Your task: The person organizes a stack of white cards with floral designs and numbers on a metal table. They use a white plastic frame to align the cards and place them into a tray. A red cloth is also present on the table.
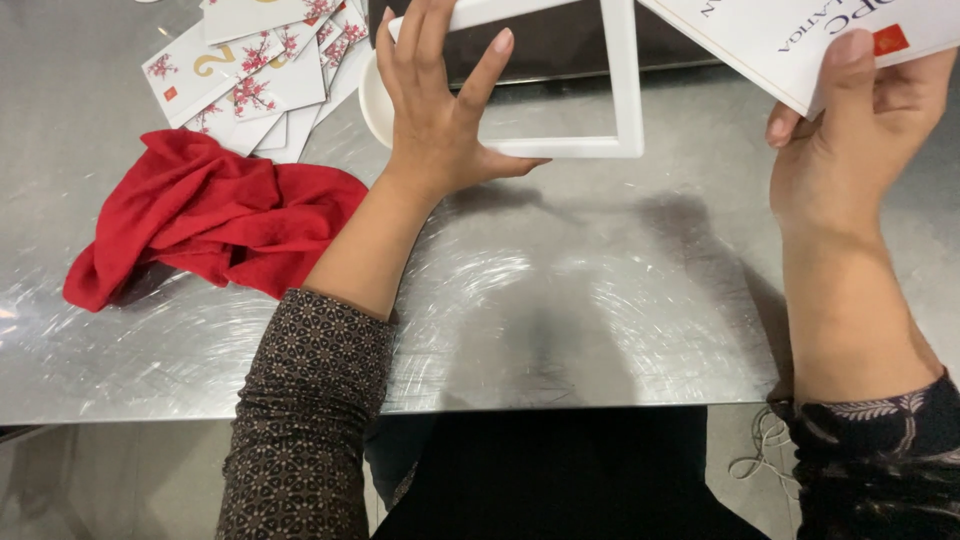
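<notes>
We work over a scuffed steel table [560,300], whose shiny top takes up most of what we see, and we go down in size from there. On its left side lies a crumpled red cloth [205,215], and just behind it a loose fan of white cards [265,75] printed with pink blossom sprigs. At the far middle our left hand [440,110] grips the white frame [625,90] by its lower left corner, fingers spread up over the edge and thumb hooked under the bottom rail, so the frame is tilted up with only that rail near the tabletop. A small round white dish [375,100] peeks out just behind that hand. Our right hand [850,140] is closed on a white printed sheet [790,30], thumb on top and fingers beneath, held clear of the table at the upper right and well apart from the frame. To handle this well, we judge that we should keep the frame steady with a firm corner grip, hold the sheet by its edge so it does not crease, and square its corners to the opening before bringing the two together.
</notes>
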